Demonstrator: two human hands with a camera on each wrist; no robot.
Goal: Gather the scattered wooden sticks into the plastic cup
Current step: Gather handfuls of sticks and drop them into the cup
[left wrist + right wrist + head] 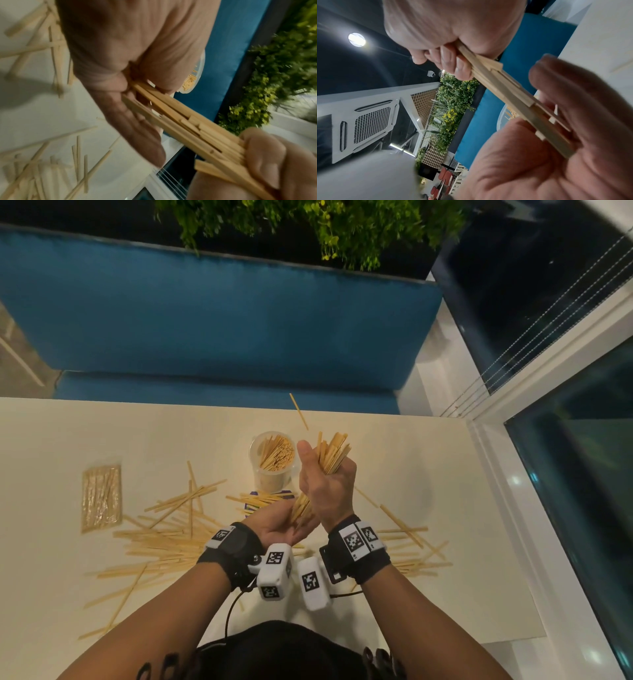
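Right-hand fingers: the fingers of the right hand are curled tight round a bundle of thin pale flat wooden sticks, thumb up beside it.
Bundle: it runs slanted through the fist, its upper ends fanning out past the fingers and its lower ends reaching down out of the heel of the hand.
Left-hand fingers: the left hand lies palm up under the right fist, fingers loosely bent, cupping the lower ends of the bundle; thumb and fingers touch the stick ends.
Hands together: the two hands meet at the bundle, right above left, both lifted off the cream-white surface.
Cup: the clear plastic cup stands upright on the surface just beyond the right fist, on its thumb side, already packed with upright sticks.
Scattered sticks: many loose wooden sticks lie crisscrossed on the surface under and to the left of the hands; a smaller scatter lies to the right of the right wrist; one single stick lies beyond the cup.
Packet: a flat clear-wrapped packet of sticks lies well to the left of the hands.
Beyond the surface: a blue upholstered bench with green foliage above it.
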